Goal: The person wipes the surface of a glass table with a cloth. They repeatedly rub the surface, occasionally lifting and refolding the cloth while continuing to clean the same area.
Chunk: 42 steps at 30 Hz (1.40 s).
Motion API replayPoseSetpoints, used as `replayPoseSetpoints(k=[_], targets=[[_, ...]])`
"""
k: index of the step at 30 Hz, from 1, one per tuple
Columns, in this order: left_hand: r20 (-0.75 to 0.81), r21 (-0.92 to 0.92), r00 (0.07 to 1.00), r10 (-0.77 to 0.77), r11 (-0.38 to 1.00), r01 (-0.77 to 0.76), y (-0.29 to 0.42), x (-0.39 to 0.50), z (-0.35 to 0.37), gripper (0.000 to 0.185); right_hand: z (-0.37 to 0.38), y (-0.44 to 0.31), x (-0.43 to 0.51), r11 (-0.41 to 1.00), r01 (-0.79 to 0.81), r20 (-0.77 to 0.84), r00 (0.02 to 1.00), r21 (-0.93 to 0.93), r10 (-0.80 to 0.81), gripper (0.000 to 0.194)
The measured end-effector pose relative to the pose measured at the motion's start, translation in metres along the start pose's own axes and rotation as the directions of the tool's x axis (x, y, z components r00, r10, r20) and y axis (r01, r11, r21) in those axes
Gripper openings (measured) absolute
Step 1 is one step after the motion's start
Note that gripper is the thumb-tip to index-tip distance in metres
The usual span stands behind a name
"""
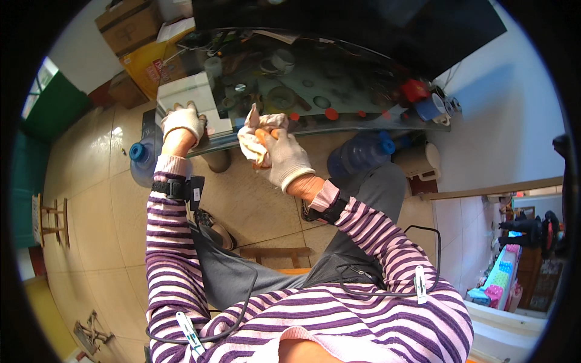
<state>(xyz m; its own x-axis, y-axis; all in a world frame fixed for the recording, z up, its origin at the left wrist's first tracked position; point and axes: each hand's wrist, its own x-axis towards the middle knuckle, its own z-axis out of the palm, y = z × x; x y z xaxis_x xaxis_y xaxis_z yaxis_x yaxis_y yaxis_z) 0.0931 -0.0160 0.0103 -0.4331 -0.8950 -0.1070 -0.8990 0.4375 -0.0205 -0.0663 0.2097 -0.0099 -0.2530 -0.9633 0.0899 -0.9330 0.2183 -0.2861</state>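
My right hand (287,156), in a whitish work glove with orange fingertips, grips a crumpled pale cloth (255,136) at the front edge of a glass-topped stand (272,125). The cloth bunches out past the fingers. On the left, my left hand (183,121) wears a matching glove and lies with fingers spread over a white flat box or panel (194,93) at the stand's left end. Whether that panel is on the glass or under it, I cannot tell. Red round spots (331,114) show along the glass near the front edge.
Blue-capped water jugs (361,154) (144,156) stand on the tiled floor. A red item (414,90) and a blue-and-white mug (433,107) sit at the stand's right end. Behind is a large black screen (345,27). Cardboard boxes (129,29) and a yellow bag (145,63) are at the left.
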Motion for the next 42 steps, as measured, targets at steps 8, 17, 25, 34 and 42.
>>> replayPoseSetpoints(k=[8, 17, 25, 34, 42], targets=[[-0.019, 0.014, 1.000, 0.007, 1.000, -0.007, 0.002, 0.000, 0.002, 0.056, -0.067, 0.055, 0.029, 0.866, -0.237, -0.123, 0.940, 0.441, 0.319, 0.061], [-0.009, 0.013, 1.000, -0.008, 1.000, 0.008, 0.002, 0.001, 0.003, 0.055, 0.009, 0.012, 0.020, 0.996, -0.041, -0.182, 0.983, -0.077, 0.026, 0.074], [-0.030, 0.004, 1.000, 0.009, 1.000, -0.009, 0.002, -0.001, 0.002, 0.055, -0.044, 0.028, 0.021, 0.917, -0.093, -0.149, 0.975, 0.388, 0.163, 0.063], [0.013, 0.019, 1.000, -0.016, 1.000, 0.016, 0.003, 0.001, -0.002, 0.055, -0.012, 0.040, 0.033, 0.981, -0.193, -0.308, 0.935, -0.028, 0.175, 0.071], [-0.031, 0.036, 1.000, -0.003, 0.999, 0.005, 0.003, 0.000, 0.002, 0.055, -0.007, 0.025, 0.000, 0.848, -0.017, -0.118, 0.988, 0.529, 0.094, 0.070]])
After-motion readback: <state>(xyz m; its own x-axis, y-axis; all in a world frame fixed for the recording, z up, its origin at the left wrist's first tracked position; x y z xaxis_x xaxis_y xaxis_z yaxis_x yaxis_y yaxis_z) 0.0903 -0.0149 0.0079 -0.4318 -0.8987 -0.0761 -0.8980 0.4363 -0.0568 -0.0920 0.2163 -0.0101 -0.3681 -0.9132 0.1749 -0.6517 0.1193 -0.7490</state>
